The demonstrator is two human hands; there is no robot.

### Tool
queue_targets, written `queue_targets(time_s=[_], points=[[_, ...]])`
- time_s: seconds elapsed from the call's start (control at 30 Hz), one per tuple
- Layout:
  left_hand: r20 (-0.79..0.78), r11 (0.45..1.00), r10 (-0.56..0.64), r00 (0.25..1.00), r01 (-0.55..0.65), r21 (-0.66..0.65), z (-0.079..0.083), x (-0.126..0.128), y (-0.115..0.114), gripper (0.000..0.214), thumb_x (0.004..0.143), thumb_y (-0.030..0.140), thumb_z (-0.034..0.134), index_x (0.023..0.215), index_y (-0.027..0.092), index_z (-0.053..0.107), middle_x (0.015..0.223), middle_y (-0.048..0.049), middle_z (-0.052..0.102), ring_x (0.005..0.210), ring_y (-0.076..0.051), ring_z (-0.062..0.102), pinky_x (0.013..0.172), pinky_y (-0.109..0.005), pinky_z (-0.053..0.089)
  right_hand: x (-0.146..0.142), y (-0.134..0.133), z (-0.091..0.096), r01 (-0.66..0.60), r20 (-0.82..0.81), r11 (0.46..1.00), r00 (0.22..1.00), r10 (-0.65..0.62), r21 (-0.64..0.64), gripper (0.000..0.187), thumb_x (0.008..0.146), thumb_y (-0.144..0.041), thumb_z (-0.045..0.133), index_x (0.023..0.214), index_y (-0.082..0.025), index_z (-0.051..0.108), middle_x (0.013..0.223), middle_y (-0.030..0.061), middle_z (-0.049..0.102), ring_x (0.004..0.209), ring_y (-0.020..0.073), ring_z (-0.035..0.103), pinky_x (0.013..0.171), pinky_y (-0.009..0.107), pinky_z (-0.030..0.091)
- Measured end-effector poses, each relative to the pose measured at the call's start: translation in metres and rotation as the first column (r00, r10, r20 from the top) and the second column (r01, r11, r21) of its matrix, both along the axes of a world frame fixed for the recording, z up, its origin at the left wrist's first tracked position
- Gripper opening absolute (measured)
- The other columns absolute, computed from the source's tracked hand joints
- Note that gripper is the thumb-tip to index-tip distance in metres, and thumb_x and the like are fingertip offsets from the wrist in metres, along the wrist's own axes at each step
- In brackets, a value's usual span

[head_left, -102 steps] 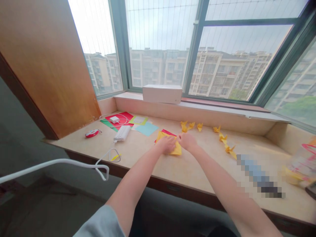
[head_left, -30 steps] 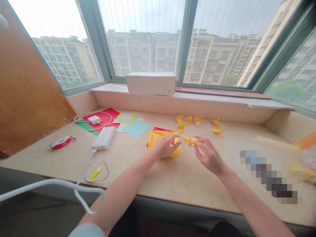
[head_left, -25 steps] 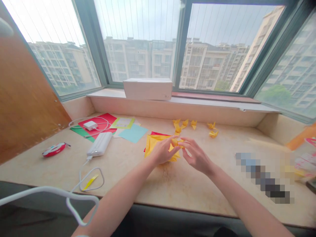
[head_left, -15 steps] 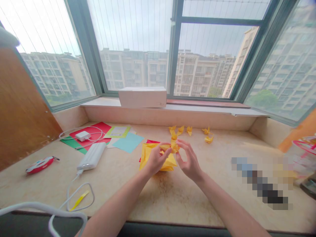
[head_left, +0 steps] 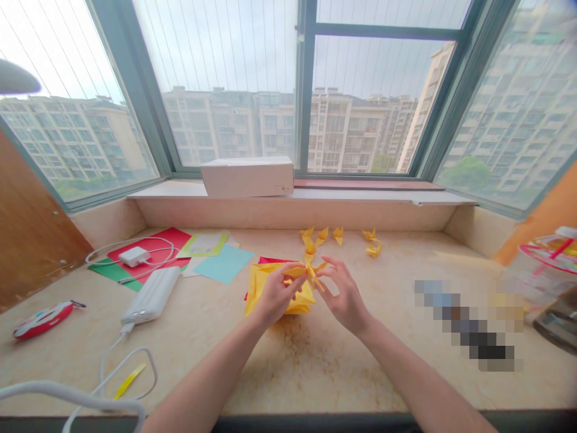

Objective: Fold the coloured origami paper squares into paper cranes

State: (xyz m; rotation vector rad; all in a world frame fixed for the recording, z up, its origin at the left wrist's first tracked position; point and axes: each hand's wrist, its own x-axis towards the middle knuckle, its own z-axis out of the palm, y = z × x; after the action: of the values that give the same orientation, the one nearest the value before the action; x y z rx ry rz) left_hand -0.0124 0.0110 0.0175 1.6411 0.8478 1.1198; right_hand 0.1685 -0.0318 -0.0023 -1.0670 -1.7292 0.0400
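A small folded yellow paper crane is held up between my two hands, its narrow folds turned towards me. My left hand pinches its left point between thumb and fingers. On the other side, my right hand has thumb and fingertips closed on its right part. Below the left hand lies crumpled yellow paper, with red paper showing behind it. Just beyond my fingers, several finished yellow paper cranes stand on the stone counter. The left hand hides part of the yellow paper.
Left of the hands lie a light-blue sheet, a red sheet, a white charger, a white power bank with cable and a red-and-white tool. A white box sits on the sill. At right are a blurred-out object and clear cup.
The view has turned a little to the right, so everything sits further left. The crane in my hands has been turned and now shows its thin folded edges.
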Motion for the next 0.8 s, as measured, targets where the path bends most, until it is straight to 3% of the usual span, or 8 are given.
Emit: queue_targets(time_s=[0.17, 0.27, 0.37, 0.47, 0.57, 0.67, 0.8], points=[[0.011, 0.999, -0.023, 1.000, 0.024, -0.044, 0.0006, 0.0034, -0.0039, 0.039, 0.081, 0.048, 0.066, 0.098, 0.013, 0.063, 0.070, -0.0034, 0.068, 0.057, -0.013, 0.064, 0.047, -0.019, 0.046, -0.0023, 0.0020, -0.0005, 0.059, -0.103, 0.998, 0.993, -0.059, -0.001, 0.022, 0.089, -0.029, 0.061, 0.110, -0.023, 0.060, 0.139, 0.0138, 0.050, 0.131, 0.0288, 0.047, 0.105, 0.052, 0.044], [0.001, 0.998, -0.029, 1.000, 0.029, -0.058, -0.0015, 0.0041, -0.0047, 0.041, 0.082, 0.048, 0.065, 0.105, 0.014, 0.059, 0.064, -0.0005, 0.066, 0.056, -0.014, 0.065, 0.048, -0.019, 0.047, -0.0038, 0.0027, -0.0003, -0.004, -0.239, 0.996, 0.971, -0.017, -0.087, 0.040, 0.088, -0.033, 0.063, 0.126, -0.024, 0.051, 0.122, 0.0116, 0.064, 0.110, 0.0250, 0.064, 0.090, 0.044, 0.055], [-0.063, 0.998, -0.054, 0.997, 0.052, -0.024, -0.0041, 0.0043, -0.0055, 0.042, 0.086, 0.044, 0.062, 0.117, 0.017, 0.054, 0.070, -0.0003, 0.069, 0.060, -0.015, 0.068, 0.050, -0.020, 0.049, -0.0043, 0.0028, -0.0017, -0.056, -0.293, 0.988, 0.956, 0.012, -0.143, 0.034, 0.090, -0.032, 0.060, 0.122, -0.023, 0.053, 0.102, 0.0069, 0.072, 0.090, 0.0208, 0.070, 0.082, 0.039, 0.058], [-0.179, 0.990, -0.006, 0.984, 0.031, 0.137, -0.0051, 0.0043, -0.0058, 0.034, 0.088, 0.038, 0.060, 0.118, 0.021, 0.058, 0.098, -0.0052, 0.072, 0.077, -0.017, 0.071, 0.057, -0.022, 0.053, -0.0031, 0.0024, -0.0031, -0.026, -0.207, 0.994, 0.978, 0.004, -0.104, 0.017, 0.091, -0.030, 0.058, 0.105, -0.021, 0.064, 0.098, 0.0064, 0.073, 0.088, 0.0210, 0.070, 0.081, 0.037, 0.057], [-0.259, 0.939, 0.089, 0.962, 0.006, 0.345, -0.0049, 0.0031, -0.0044, 0.027, 0.087, 0.033, 0.060, 0.111, 0.022, 0.063, 0.113, -0.0071, 0.069, 0.101, -0.020, 0.067, 0.069, -0.025, 0.056, -0.0005, 0.0019, -0.0030, -0.016, -0.110, 0.999, 0.994, 0.011, -0.041, 0.011, 0.091, -0.026, 0.058, 0.095, -0.022, 0.068, 0.091, 0.0054, 0.074, 0.086, 0.0212, 0.069, 0.081, 0.037, 0.056], [-0.319, 0.890, 0.183, 0.930, -0.019, 0.456, -0.0057, 0.0008, -0.0013, 0.020, 0.087, 0.035, 0.061, 0.100, 0.021, 0.066, 0.102, -0.0056, 0.071, 0.098, -0.021, 0.067, 0.082, -0.031, 0.056, 0.0026, 0.0020, -0.0017, -0.048, 0.010, 0.999, 0.999, 0.049, -0.011, 0.013, 0.092, -0.023, 0.057, 0.093, -0.023, 0.069, 0.089, 0.0054, 0.074, 0.085, 0.0214, 0.068, 0.081, 0.037, 0.054], [-0.407, 0.900, 0.249, 0.879, -0.055, 0.432, -0.0082, -0.0010, 0.0023, 0.022, 0.089, 0.040, 0.059, 0.094, 0.021, 0.067, 0.090, -0.0034, 0.074, 0.080, -0.019, 0.070, 0.077, -0.031, 0.056, 0.0057, 0.0034, 0.0000, -0.102, 0.114, 0.995, 0.988, 0.102, -0.002, 0.016, 0.093, -0.020, 0.055, 0.096, -0.024, 0.071, 0.091, 0.0044, 0.075, 0.085, 0.0206, 0.067, 0.083, 0.037, 0.053]])
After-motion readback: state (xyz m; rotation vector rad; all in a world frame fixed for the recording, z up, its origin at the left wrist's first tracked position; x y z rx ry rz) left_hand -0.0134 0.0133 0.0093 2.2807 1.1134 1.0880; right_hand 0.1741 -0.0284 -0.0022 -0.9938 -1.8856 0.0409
